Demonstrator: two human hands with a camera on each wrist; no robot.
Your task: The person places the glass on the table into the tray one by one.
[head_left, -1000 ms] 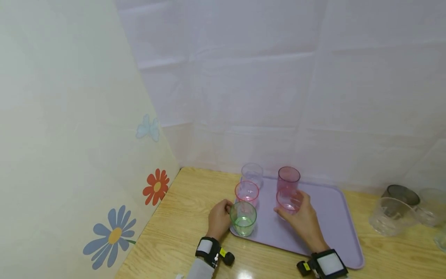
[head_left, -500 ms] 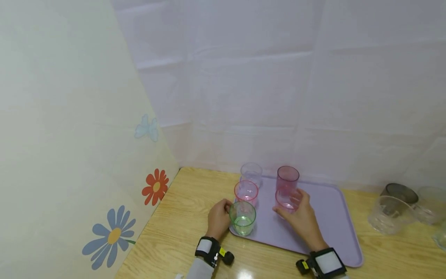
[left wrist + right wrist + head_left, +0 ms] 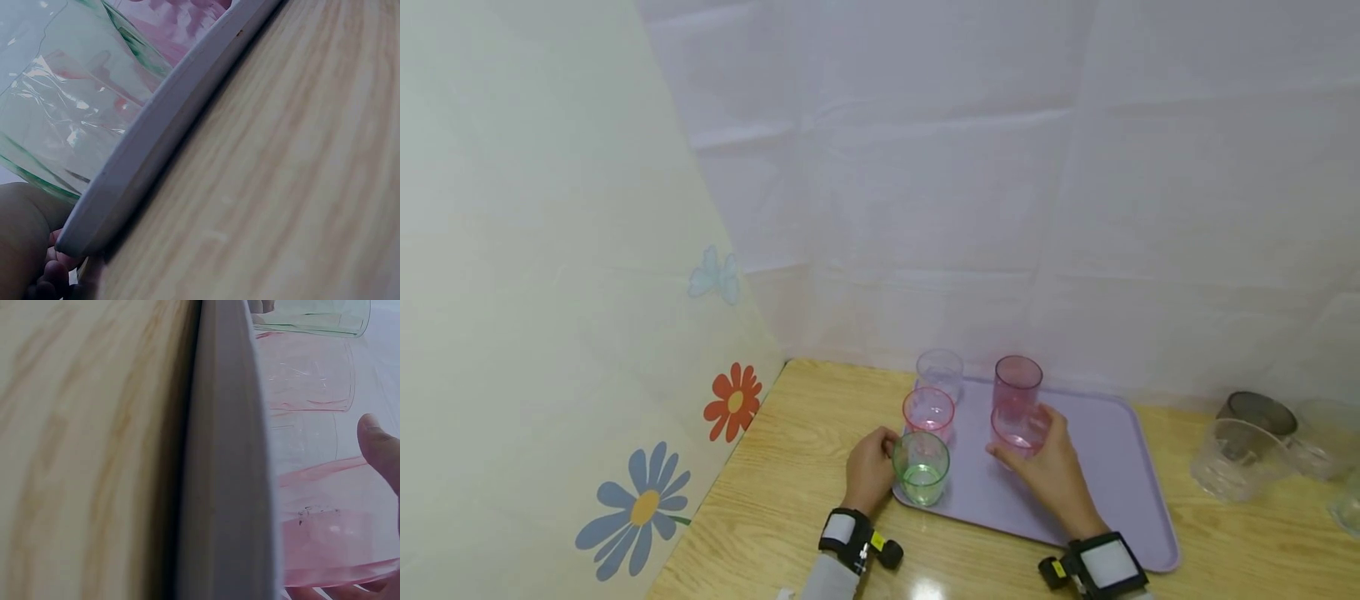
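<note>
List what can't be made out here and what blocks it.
Head view: base of the dark pink cup, behind the lighter pink cup.
Head view: bottom of the dark grey cup, blurred behind the clear cup.
Head view: part of the far-right cup, past the right edge.
Left wrist view: base of the green cup, behind the tray's rim.

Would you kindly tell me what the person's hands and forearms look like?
The left hand and right hand are bare. Each has a black wrist strap with a white patch and a black knob marked in yellow. Pale grey sleeves show below.
</note>
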